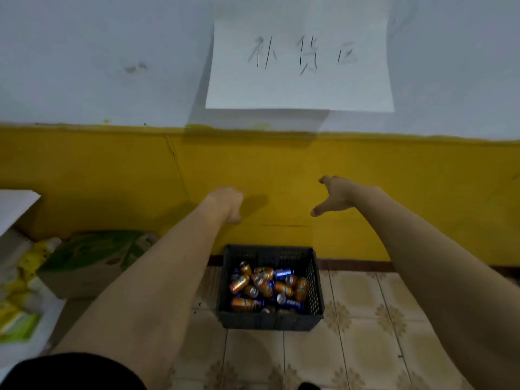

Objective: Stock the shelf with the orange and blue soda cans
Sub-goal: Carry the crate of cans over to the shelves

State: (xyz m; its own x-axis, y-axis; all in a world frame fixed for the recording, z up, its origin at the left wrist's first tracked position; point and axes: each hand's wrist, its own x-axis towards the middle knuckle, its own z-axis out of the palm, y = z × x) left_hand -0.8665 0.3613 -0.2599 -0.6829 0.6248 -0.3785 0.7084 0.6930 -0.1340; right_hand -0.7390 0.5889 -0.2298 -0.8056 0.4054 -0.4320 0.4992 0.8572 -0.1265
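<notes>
Head view: I reach both bare arms out over a dark crate point(270, 319) on the tiled floor point(365, 319), set against the yellow wall point(112, 170) at twelve o'clock, where stock evidently waits. Orange and blue cans point(267, 287) lie jumbled on their sides inside it, none yet lifted. My left hand point(226, 204) hangs curled with its fingers tucked out of sight, so I cannot tell their spread; it carries nothing that shows. My right hand point(333, 195) is spread wide, thumb apart, empty, likely readying to take a can or the crate. A paper sign point(298, 63) hangs above. Cartons point(92, 260) sit at nine o'clock. No shelf is in view.
</notes>
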